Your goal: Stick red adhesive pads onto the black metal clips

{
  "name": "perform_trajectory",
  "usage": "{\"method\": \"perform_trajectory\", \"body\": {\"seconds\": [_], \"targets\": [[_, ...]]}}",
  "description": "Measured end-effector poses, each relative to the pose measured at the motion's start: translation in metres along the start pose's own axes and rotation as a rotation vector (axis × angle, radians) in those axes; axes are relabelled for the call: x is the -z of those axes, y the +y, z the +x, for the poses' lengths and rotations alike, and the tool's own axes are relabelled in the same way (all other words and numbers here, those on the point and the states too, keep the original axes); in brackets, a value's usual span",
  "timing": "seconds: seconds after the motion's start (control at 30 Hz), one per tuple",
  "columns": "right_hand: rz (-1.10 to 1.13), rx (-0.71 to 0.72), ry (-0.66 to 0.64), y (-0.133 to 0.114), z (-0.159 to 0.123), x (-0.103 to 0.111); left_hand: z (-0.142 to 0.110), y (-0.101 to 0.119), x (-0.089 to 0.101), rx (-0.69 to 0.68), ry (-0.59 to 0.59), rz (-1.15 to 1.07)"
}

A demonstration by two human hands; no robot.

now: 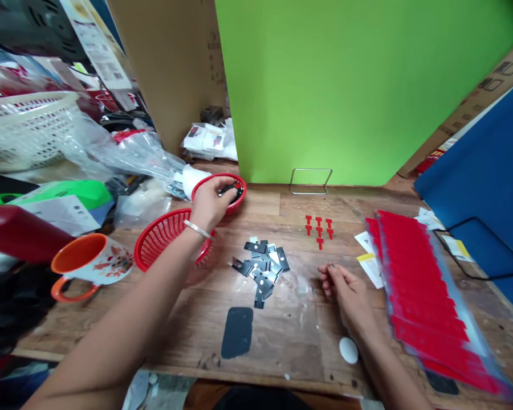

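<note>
My left hand (214, 199) reaches into a small red basket (241, 200) that holds small black parts (227, 190). Its fingers are bent down among these parts, and whatever lies between the fingertips is hidden. My right hand (346, 290) rests on the table at the right, its fingers curled together in a pinch; I cannot make out anything in them. Between the hands lies a loose pile of flat black and silver metal plates (263, 267). Beyond the right hand, several small red T-shaped pieces (319, 230) are laid out in rows.
A larger red basket (147, 246) and an orange-and-white mug (113, 259) stand left. At right lie red sheets in clear plastic (423, 285) and a black wire stand (487, 277). A wire stand (311, 193) is before the green panel (325, 85). A dark patch (237, 333) lies in front.
</note>
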State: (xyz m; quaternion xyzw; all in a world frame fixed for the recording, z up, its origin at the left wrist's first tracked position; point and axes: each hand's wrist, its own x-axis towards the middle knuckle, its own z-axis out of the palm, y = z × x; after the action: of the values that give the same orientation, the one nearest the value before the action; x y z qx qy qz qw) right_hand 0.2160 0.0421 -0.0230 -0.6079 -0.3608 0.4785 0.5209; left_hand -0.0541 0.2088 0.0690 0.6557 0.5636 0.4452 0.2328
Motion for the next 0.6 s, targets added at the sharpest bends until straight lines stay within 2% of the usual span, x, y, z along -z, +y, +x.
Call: {"method": "perform_trajectory", "body": {"seconds": [0.13,0.2,0.3,0.47,0.6], "targets": [[-0.121,0.042,-0.073,-0.001,-0.002,-0.005,-0.049,0.0,-0.026,-0.055,-0.417,0.27],[-0.209,0.102,-0.096,-0.004,-0.004,-0.006,-0.069,-0.007,-0.04,-0.069,-0.514,0.407],[-0.381,0.25,-0.087,-0.008,-0.004,-0.002,-0.084,-0.022,-0.051,-0.126,-0.5,0.487],[-0.739,0.556,-0.036,0.005,0.001,0.008,-0.09,-0.035,-0.053,-0.163,-0.462,0.491],[-0.961,0.622,-0.082,0.024,0.002,0.011,-0.104,-0.031,-0.056,-0.201,-0.42,0.494]]}}
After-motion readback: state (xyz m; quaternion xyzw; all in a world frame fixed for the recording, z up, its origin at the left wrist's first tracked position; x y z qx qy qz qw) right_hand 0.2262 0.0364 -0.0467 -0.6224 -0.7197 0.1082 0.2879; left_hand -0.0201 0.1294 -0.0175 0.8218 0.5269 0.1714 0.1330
